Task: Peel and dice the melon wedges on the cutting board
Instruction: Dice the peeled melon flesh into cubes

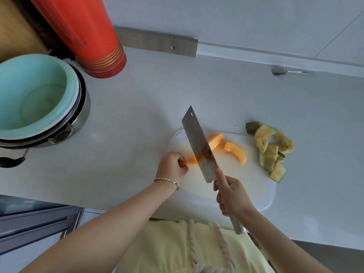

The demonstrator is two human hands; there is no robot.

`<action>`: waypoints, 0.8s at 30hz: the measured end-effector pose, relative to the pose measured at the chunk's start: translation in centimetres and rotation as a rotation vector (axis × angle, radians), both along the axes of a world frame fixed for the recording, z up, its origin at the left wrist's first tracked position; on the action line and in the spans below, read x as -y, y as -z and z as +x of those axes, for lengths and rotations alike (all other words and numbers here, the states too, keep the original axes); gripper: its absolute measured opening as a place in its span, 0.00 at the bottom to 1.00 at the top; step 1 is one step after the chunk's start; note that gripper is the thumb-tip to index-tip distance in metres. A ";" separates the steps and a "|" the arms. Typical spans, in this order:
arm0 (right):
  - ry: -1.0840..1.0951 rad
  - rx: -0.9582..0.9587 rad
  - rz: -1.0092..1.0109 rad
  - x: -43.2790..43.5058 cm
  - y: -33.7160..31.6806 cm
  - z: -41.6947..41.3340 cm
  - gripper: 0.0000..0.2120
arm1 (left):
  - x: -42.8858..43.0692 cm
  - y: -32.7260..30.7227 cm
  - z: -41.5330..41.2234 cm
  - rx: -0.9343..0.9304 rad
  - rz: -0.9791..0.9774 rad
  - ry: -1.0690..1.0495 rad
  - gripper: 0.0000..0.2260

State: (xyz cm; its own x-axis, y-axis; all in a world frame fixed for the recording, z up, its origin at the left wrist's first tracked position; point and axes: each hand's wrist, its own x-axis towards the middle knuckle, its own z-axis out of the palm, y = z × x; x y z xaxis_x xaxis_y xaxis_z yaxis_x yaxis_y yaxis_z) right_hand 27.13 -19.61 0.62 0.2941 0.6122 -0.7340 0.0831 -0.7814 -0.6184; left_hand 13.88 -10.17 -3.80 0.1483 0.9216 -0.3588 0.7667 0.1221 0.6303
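On the head view, at the cutting board's (236, 186) nine o'clock edge, the left hand (173, 166) pinches the end of a peeled melon wedge (192, 160) with curled fingers. The right hand (232, 196) is wrapped round the handle of the cleaver (198, 142), whose blade crosses that wedge. Two more peeled wedges (236, 151) lie toward twelve o'clock, and the rinds (273, 152) are heaped at three o'clock. Peeling looks done, so dicing is in hand. The next cut likely calls for a straight chop, clear of the pinching fingertips.

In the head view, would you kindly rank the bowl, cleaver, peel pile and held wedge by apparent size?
1. bowl
2. cleaver and peel pile: alike; cleaver nearer the camera, so unsure
3. held wedge, partly hidden
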 end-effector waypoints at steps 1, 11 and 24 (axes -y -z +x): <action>-0.007 -0.001 -0.001 0.0 -0.1 0.1 0.24 | 0.0 0.0 0.0 0.002 0.001 -0.002 0.09; -0.133 0.117 -0.028 -0.3 0.8 -0.8 0.24 | -0.1 0.0 0.1 -0.020 -0.011 0.014 0.10; 0.038 -0.017 0.006 -0.7 0.3 -0.2 0.24 | -0.1 0.3 -0.2 0.017 -0.003 0.012 0.08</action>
